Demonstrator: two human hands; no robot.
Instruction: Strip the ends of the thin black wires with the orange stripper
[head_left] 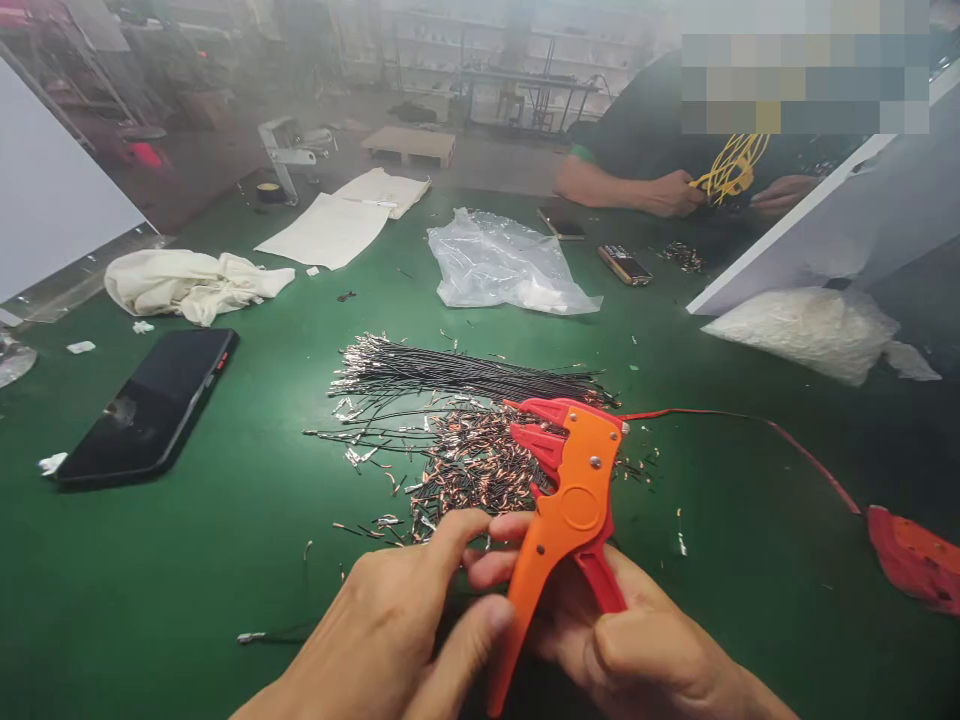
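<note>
My right hand (637, 640) is wrapped round an orange and red wire stripper (566, 520), held upright with its red jaws apart and pointing left. My left hand (397, 610) is half curled at the lower handle, its thumb tip against the orange edge or very near it. Whatever its hidden fingers hold cannot be made out. A black wire with a silver terminal (251, 637) runs in behind the left wrist. Beyond the hands lies a heap of short black wire offcuts with copper ends (480, 455). Behind it is a bundle of long black wires (465, 370) with silver terminals.
A black phone (150, 405) and a crumpled white cloth (187, 280) lie left; papers (330, 225) and a clear plastic bag (510, 260) are farther back. At right are a filled bag (817, 330) and a red-orange object (915, 555). Across the table, a person's hands (675, 192) hold yellow cable.
</note>
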